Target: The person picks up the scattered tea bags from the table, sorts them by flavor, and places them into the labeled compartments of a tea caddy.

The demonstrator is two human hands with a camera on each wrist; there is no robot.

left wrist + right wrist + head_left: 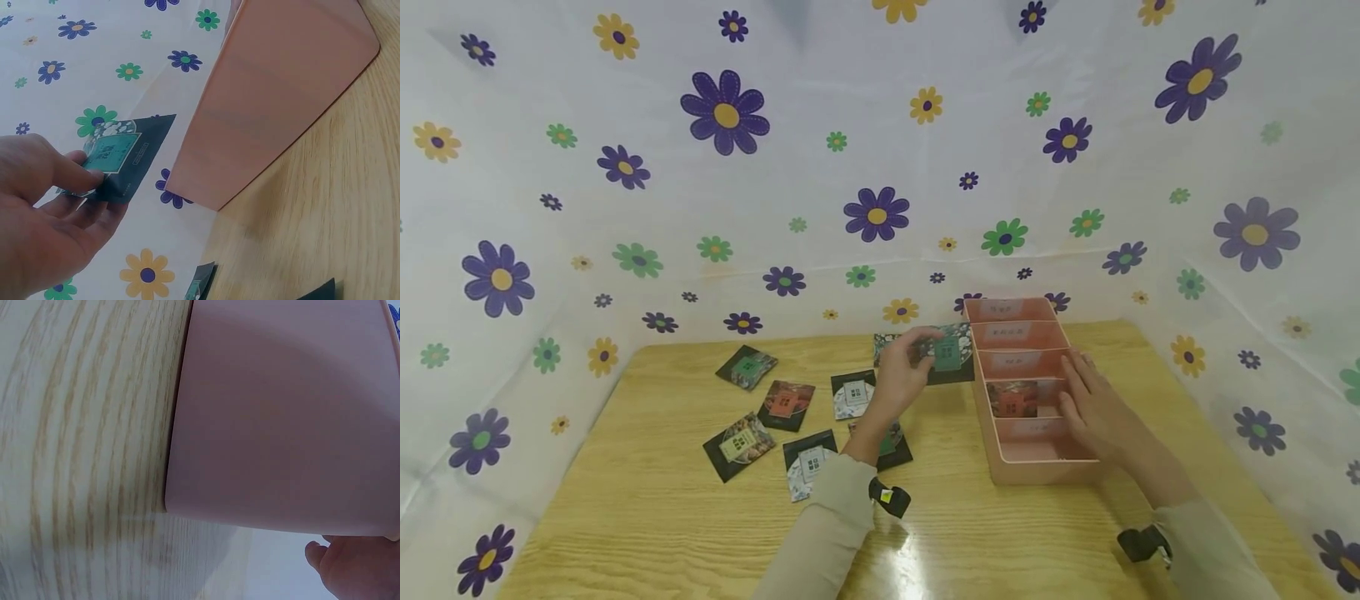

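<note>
My left hand (901, 375) pinches a dark sachet with a green label (951, 354) between thumb and fingers, raised beside the left wall of a pink divided box (1037, 473). In the left wrist view the same sachet (140, 164) tilts upward, apart from the box wall (275, 94). My right hand (1097, 408) rests on the box's right rim, fingers fairly straight and thumb spread. Only part of that hand (362, 565) shows past the box in the right wrist view. A red-labelled sachet (1015, 400) lies in the second compartment from the front.
Left of the box, several sachets lie scattered on the wooden table (647, 500), among them a red-labelled one (786, 405), a yellow-green one (739, 446) and a white one (811, 464). Paper labels mark the box's compartments. A flowered cloth (820, 167) hangs behind and at both sides.
</note>
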